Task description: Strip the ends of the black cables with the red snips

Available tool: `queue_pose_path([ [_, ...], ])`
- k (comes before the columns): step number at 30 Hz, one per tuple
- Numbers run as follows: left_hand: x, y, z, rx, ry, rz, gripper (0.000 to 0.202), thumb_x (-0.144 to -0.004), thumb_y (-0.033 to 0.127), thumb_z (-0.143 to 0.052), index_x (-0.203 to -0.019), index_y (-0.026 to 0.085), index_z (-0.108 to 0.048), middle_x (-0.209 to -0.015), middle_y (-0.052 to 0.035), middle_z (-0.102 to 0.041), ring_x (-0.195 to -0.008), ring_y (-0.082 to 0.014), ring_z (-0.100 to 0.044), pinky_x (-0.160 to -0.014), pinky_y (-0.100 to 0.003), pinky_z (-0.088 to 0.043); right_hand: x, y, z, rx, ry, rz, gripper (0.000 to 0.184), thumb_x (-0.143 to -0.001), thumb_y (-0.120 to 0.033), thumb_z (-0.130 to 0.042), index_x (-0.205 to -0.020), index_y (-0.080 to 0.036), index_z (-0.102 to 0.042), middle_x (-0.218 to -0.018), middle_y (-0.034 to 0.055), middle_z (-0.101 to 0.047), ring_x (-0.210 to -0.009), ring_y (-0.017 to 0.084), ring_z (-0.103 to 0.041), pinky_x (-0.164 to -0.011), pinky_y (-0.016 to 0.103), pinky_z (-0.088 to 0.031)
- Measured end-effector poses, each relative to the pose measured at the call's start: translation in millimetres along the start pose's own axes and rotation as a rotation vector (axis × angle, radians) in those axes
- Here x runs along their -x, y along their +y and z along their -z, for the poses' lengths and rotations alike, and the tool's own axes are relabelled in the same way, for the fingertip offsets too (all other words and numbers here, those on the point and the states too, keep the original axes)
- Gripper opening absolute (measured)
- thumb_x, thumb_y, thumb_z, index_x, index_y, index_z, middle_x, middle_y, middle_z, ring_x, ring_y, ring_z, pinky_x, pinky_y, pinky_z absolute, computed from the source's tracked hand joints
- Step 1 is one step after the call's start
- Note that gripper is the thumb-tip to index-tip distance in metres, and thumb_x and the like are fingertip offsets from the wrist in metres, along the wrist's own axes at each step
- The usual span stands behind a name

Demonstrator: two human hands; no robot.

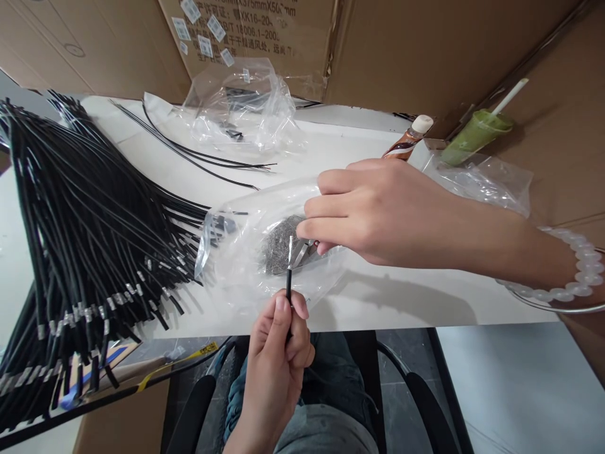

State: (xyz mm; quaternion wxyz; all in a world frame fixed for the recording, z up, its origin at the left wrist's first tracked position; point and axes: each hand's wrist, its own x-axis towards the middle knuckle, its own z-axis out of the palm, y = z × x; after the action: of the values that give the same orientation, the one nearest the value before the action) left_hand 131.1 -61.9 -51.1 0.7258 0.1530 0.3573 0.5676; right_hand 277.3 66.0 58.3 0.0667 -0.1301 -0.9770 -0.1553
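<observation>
My left hand (pixel 276 359) is closed around a black cable (pixel 288 282), thumb against the bent fingers. The cable points upward, with a silvery bare end above its black jacket. Just right of that end, my right hand (pixel 368 211) pinches a small silver metal tool (pixel 300 255); its grip is mostly hidden by the fingers, so its exact kind is unclear. Behind the cable end lies a clear plastic bag (pixel 239 265) holding a heap of fine grey metal pieces (pixel 278 243).
A big pile of black cables (pixel 94 214) with silvery ends covers the left side. Loose thin wires (pixel 198 154) and another clear bag (pixel 250 120) lie farther back. A bottle (pixel 401 145) and green cup (pixel 475 135) stand before the cardboard boxes (pixel 401 57).
</observation>
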Motion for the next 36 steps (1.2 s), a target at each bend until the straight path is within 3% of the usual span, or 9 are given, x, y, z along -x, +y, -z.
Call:
queue_pose_path([
  [10,5,3,-0.3,0.089,-0.034,0.083,0.029,-0.089,0.038,-0.055,-0.073,0.015,-0.051,-0.05,0.0079,-0.012,-0.041,-0.0034,-0.005,-0.037,-0.012,-0.017,3,-4,0,0.003,-0.037,-0.046,0.045,-0.096,-0.01,-0.022,-0.094,-0.016,-0.067,-0.08,0.0027,-0.06,-0.079,0.014,-0.049,-0.056,0.029,-0.026],
  [20,7,6,1.1,0.197,-0.109,0.064,0.026,-0.09,0.033,-0.055,-0.07,0.017,-0.06,-0.049,0.0068,-0.009,-0.04,-0.0034,-0.005,-0.036,-0.015,-0.013,11,-3,-9,-0.047,0.048,-0.084,0.033,-0.096,-0.019,-0.033,-0.096,-0.018,-0.066,-0.086,0.0012,-0.062,-0.082,0.015,-0.05,-0.056,0.028,-0.026],
  [29,5,4,3.1,0.126,-0.061,0.072,0.026,-0.089,0.034,-0.055,-0.071,0.015,-0.056,-0.049,0.0072,-0.011,-0.041,-0.0031,-0.006,-0.037,-0.013,-0.017,7,-3,-10,-0.043,0.024,-0.078,0.033,-0.098,-0.021,-0.034,-0.099,-0.018,-0.067,-0.086,0.0016,-0.062,-0.082,0.015,-0.05,-0.056,0.028,-0.022],
  [36,6,4,4.0,0.122,-0.058,0.081,0.026,-0.089,0.034,-0.056,-0.071,0.015,-0.055,-0.049,0.0073,-0.011,-0.042,-0.004,-0.007,-0.037,-0.013,-0.017,9,-1,-13,-0.054,0.109,-0.033,0.029,-0.096,-0.017,-0.038,-0.094,-0.016,-0.067,-0.081,0.0005,-0.059,-0.077,0.013,-0.047,-0.053,0.028,-0.02],
])
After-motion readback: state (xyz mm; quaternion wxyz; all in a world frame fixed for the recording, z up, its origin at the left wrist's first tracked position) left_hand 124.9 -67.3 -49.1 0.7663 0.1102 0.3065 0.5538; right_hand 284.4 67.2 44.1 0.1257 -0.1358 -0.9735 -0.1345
